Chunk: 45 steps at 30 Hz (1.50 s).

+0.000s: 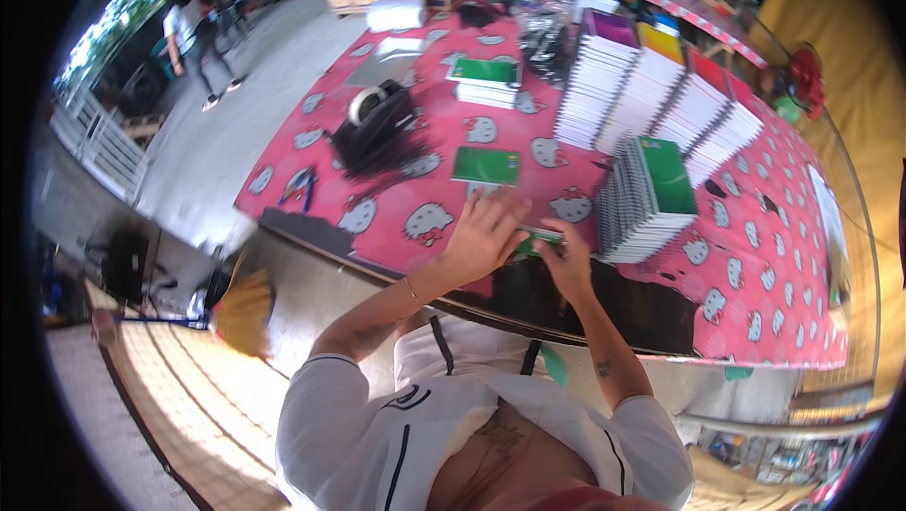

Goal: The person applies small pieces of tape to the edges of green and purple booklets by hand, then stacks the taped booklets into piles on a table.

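Observation:
My left hand (486,231) is slightly blurred, its fingers stretched out and nearly flat above the table's near edge. Just beyond its fingertips lies a green-covered notebook (486,166). My right hand (567,261) is closed around a small green item with a pale edge (537,241), partly hidden by the fingers; its exact kind is unclear. Left-hand fingers come close to that item, and I cannot tell if they touch it. Right of my right hand stands a tall stack of spiral notebooks (672,176) with a green cover on top.
The table wears a pink cartoon-cat cloth (377,247), torn at the near edge. A black tape dispenser (376,134), scissors (300,188) and a short green notebook pile (486,86) lie beyond. Tall notebook stacks (604,77) rise at far right. A person (193,39) walks far left.

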Tool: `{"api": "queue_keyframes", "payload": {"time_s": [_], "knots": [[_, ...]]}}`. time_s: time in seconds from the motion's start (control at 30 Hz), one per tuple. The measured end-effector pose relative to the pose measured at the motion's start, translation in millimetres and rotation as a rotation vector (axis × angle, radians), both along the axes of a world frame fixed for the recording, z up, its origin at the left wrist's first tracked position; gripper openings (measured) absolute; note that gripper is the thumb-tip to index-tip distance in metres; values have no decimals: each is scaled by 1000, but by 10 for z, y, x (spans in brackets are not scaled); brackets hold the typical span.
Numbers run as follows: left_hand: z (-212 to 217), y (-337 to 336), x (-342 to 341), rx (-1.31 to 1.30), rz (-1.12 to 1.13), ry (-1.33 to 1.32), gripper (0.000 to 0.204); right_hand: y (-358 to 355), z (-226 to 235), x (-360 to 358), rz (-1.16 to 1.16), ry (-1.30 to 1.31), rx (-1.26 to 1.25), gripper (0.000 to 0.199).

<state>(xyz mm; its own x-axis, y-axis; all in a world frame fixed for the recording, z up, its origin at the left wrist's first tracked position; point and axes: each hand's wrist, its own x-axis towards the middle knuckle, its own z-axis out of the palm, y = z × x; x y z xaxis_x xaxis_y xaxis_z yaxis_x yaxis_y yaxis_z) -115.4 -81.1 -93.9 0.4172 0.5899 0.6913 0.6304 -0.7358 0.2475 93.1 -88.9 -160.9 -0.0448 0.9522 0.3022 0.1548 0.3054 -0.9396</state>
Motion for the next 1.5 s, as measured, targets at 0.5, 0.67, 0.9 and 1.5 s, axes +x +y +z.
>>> {"api": "queue_keyframes", "payload": {"time_s": [0.5,0.67,0.9,1.5], "knots": [[-778,900,-1773,-13,673,288,19,36,137,-34,208,151,-220,22],[-644,899,-1624,224,614,265,14,-28,282,-90,190,132,-209,30],[-488,768,-1501,86,668,198,18,2,129,-51,228,96,-202,31],[-204,-363,-106,-511,-43,-356,48,-65,120,2,222,21,-151,29]]}}
